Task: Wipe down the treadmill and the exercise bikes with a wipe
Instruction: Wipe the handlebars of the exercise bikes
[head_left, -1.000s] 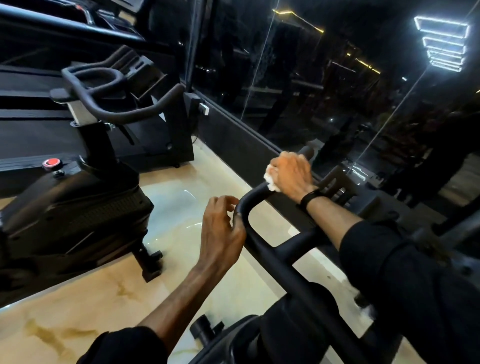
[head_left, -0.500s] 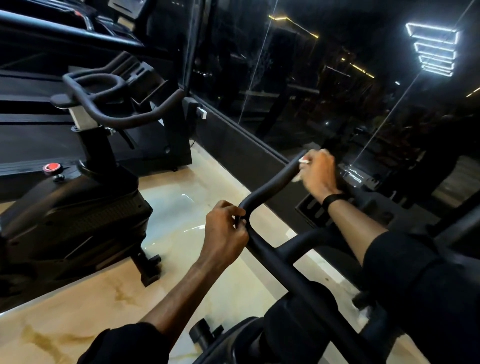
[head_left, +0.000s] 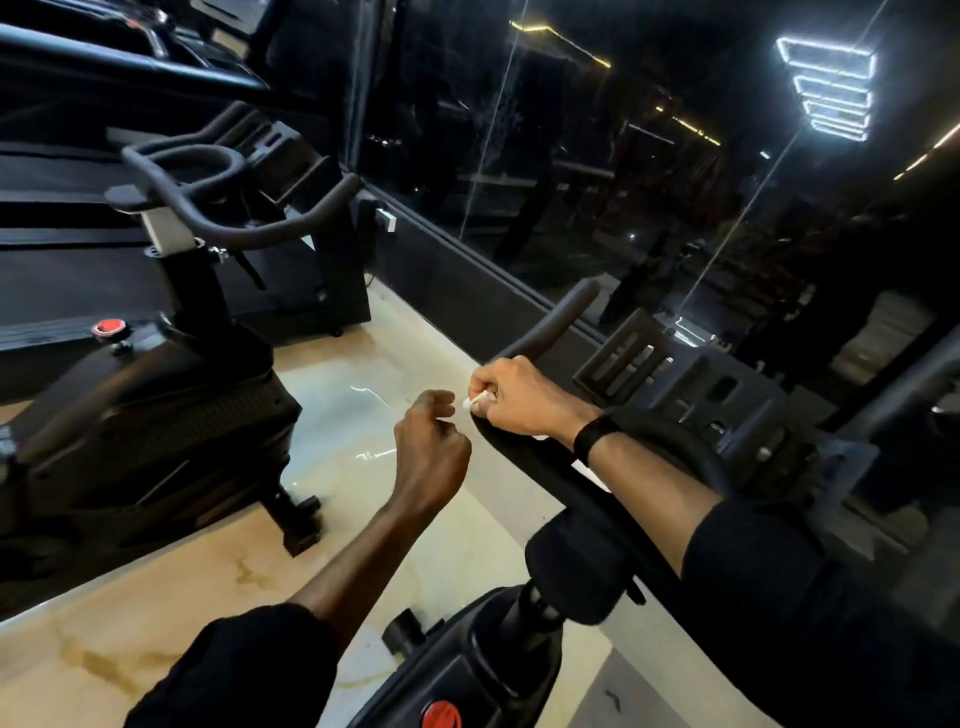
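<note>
The near exercise bike's black handlebar (head_left: 545, 332) curves up from the lower right toward the dark glass wall (head_left: 571, 156). The right hand (head_left: 524, 397) sits on the bend of this handlebar, fingers curled around the bar and pinching a small white wipe (head_left: 474, 401), of which only a crumpled tip shows at the fingertips. A black band (head_left: 595, 436) circles that wrist. The left hand (head_left: 431, 452) hangs in the air just left of the handlebar, apart from it, fingers curled into a loose fist and holding nothing. Farther left of the handlebar stands a second exercise bike (head_left: 156, 405) with a red knob (head_left: 109, 327); behind it lies the treadmill (head_left: 62, 249). The pale marbled floor (head_left: 156, 597) spreads below.
</note>
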